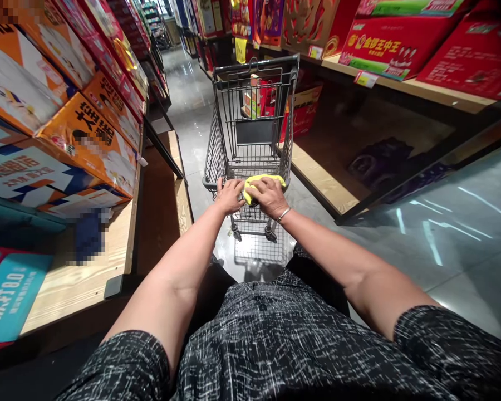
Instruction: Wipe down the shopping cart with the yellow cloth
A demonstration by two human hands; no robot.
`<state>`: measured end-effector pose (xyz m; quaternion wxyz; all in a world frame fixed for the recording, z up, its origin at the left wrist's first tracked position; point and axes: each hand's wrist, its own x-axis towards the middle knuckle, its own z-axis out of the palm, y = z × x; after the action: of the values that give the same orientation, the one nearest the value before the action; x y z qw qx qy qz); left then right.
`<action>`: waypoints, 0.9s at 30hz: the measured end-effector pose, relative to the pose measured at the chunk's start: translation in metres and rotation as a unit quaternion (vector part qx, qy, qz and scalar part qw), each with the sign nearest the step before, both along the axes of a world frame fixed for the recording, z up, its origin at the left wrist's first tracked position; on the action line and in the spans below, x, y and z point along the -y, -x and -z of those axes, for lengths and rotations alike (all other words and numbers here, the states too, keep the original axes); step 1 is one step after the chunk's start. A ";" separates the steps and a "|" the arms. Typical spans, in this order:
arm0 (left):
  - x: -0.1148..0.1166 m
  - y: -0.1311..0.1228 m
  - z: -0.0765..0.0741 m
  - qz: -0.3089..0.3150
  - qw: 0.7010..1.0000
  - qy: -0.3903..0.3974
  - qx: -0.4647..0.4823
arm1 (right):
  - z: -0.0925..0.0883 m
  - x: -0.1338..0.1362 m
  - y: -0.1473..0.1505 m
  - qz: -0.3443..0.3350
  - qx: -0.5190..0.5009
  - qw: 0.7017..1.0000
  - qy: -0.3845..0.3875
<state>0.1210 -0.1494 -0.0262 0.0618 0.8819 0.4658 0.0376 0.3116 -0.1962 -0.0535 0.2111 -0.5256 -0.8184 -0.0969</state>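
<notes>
A grey wire shopping cart [254, 132] stands in front of me in the aisle, its near end toward my body. My left hand [229, 196] is on the left part of the cart's near rim, fingers bent over it. Beside it, my right hand [268, 197] presses a bunched yellow cloth [271, 179] against the same rim, with its fingers curled on the fabric. A bracelet circles my right wrist. The cloth hides part of the rim, and the undersides of both hands are out of sight.
Orange boxes [89, 142] fill the wooden shelf on the left. Red gift boxes [394, 44] stand on the right shelf [442, 92]. Its low wooden base [313, 175] comes close to the cart. Grey tiled floor [183, 83] runs along the aisle ahead.
</notes>
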 end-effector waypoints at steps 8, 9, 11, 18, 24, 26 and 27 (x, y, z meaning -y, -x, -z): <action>-0.024 0.009 0.000 -0.029 0.999 0.034 0.023 | 0.055 0.013 -0.028 -0.054 0.047 0.993 0.092; -0.026 0.008 0.000 -0.036 0.998 0.040 0.029 | 0.068 0.018 -0.031 -0.038 0.059 0.989 0.131; -0.028 0.007 -0.002 -0.040 0.997 0.058 0.038 | 0.093 0.029 -0.037 -0.005 0.081 0.974 0.210; -0.038 0.010 -0.009 -0.063 0.992 0.090 0.067 | 0.123 0.038 -0.056 0.005 0.069 0.964 0.258; -0.047 0.012 -0.009 -0.084 0.990 0.086 0.073 | 0.064 0.003 -0.093 0.077 -0.083 0.993 0.035; -0.048 0.011 -0.008 -0.081 0.990 0.080 0.080 | 0.041 -0.013 -0.102 0.127 -0.156 0.978 -0.046; -0.048 0.010 -0.008 -0.080 0.990 0.079 0.083 | 0.034 -0.020 -0.104 0.147 -0.192 0.968 -0.074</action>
<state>0.1109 -0.1017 -0.0182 0.1664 0.8282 0.5293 0.0787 0.4151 -0.1759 -0.0871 0.3859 -0.6318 -0.6669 -0.0840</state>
